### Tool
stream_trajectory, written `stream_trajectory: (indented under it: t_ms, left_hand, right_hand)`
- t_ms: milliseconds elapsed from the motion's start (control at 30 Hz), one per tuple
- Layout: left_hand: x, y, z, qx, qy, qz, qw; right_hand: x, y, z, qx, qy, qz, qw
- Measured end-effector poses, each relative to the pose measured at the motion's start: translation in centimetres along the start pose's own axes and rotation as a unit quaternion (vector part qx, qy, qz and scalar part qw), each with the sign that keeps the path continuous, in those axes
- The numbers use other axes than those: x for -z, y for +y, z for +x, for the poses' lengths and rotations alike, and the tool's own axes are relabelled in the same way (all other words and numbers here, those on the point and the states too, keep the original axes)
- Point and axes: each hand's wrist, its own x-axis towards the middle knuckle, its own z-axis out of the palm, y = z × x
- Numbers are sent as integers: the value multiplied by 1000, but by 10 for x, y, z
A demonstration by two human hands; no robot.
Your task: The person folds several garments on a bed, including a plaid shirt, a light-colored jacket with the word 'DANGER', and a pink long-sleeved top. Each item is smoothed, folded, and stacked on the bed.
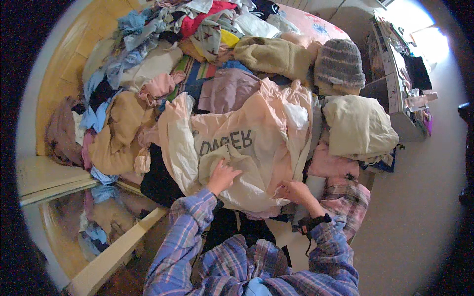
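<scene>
A pale pink and cream garment (266, 148) with dark printed lettering lies spread in front of me on a bed heaped with clothes. My left hand (223, 177) rests on its cream part near the lower middle, fingers apart. At the lower right edge, my right hand (290, 191) pinches the fabric between its fingers. A mauve folded cloth (233, 87) lies just beyond the garment, and a tan garment (122, 133) is bunched to its left.
Folded cream fabric (359, 125), a grey striped knit item (340, 63) and a pink plaid garment (346, 201) lie at the right. A mixed clothes heap (207, 22) fills the far side. A mirror (85, 222) stands lower left; a cluttered desk (392, 77) stands right.
</scene>
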Motion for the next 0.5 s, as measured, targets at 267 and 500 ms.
stream_trajectory:
  t_ms: [267,500]
  left_hand:
    - [-2,73,1,-144,154,-26,977]
    - [-15,86,-30,-135,-113,35,984]
  right_hand:
    - [41,29,33,-86,285,-22,954]
    - [65,46,75,-156,243,79,954]
